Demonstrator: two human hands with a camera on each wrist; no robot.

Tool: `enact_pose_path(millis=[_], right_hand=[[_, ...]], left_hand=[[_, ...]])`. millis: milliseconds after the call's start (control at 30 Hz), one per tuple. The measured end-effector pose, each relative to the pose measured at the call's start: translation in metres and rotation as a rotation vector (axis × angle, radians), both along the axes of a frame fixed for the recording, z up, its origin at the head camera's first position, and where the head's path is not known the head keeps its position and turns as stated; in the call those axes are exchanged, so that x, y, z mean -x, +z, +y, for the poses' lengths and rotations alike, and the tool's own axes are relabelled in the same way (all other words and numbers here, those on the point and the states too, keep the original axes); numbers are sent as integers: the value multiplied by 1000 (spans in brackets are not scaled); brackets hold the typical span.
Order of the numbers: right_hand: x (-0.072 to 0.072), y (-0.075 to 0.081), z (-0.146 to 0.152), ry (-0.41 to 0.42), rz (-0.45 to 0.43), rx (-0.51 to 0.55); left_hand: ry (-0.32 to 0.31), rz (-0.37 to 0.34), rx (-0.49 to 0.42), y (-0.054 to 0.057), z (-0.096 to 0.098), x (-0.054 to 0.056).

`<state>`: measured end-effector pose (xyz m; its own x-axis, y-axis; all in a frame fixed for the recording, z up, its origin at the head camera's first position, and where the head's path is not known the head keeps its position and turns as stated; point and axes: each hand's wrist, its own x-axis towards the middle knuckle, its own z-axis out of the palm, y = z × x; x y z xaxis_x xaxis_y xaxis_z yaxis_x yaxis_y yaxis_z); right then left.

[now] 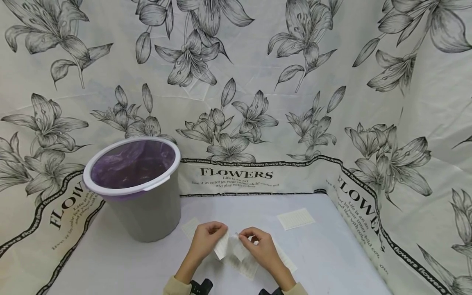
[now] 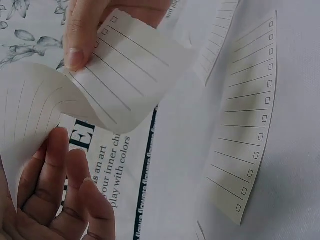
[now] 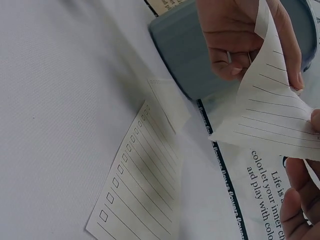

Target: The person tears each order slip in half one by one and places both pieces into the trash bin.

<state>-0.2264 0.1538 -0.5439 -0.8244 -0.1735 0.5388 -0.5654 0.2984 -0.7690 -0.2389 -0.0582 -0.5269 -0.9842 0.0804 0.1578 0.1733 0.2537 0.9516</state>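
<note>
Both hands hold a piece of white lined paper (image 2: 127, 80) between them, above the table. The left hand (image 1: 208, 239) pinches one side with thumb and fingers. From the other side, the right hand (image 1: 261, 246) pinches it near its upper edge. Between the two grips the paper curls and twists, as the left wrist view shows. Small checkboxes run along the edge by the right hand's fingers. Below the hands lies a similar lined sheet (image 2: 245, 115), its checkboxes along one long edge.
A grey bin (image 1: 147, 217) with a white rim and purple liner stands at the left. More lined sheets lie on the white table: one at the back right (image 1: 296, 219), one near the bin (image 1: 189, 226), one beside the right hand (image 1: 287, 257). Floral cloth (image 1: 236, 123) hangs behind.
</note>
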Motion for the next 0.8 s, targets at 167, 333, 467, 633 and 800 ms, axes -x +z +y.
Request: enact_pose_path(millis=[167,333,467,633,800], right_hand=[[-2,3,0,-16,-102,33],[-3,2,3,-33,-193,37],[-3,1,5,-51,-225,44],[-2,1,7,-68,-249,70],[-1,1,9,-99,-271,93]], left_hand=[[5,2,-16,1,-2,0],[0,17,-18,-1,-4,-2],[53,8,-46,-1,-7,-3],[113,-4,-110,0,-10,-2],[165,-12,-157,0,-16,-1]])
